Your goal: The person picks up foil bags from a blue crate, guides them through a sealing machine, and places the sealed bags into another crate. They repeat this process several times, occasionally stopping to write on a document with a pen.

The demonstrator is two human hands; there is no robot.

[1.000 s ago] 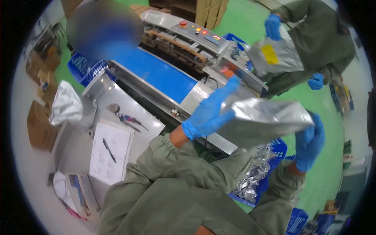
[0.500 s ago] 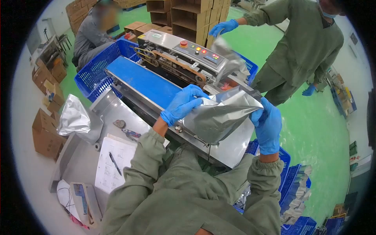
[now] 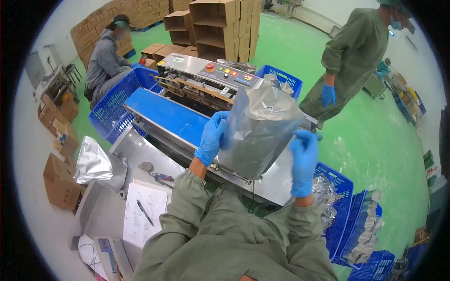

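Glossy, crinkled foil-like bag (image 3: 265, 136) between hands (image 3: 303, 164) in smooth, rubbery gloves (image 3: 212, 140), matt cloth sleeves (image 3: 184, 199), smooth metal bench (image 3: 105, 210) at left, paper sheets (image 3: 144, 213) on it, smooth plastic-looking belt (image 3: 166, 114), far matt cardboard boxes (image 3: 243, 33), plastic baskets (image 3: 339, 225) at right, glossy floor (image 3: 365, 145).

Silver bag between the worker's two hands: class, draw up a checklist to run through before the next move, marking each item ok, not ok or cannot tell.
1. Left hand on the silver bag: ok, at its left edge.
2. Right hand gripping the bag: cannot tell; it is blurred beside the right edge.
3. Bag's crinkled end upward: ok.
4. Control panel lit: ok, red and yellow lights show.
5. Visible part of the blue belt free of bags: ok.
6. Side table cleared: not ok; a second silver bag, papers and a pen are there.
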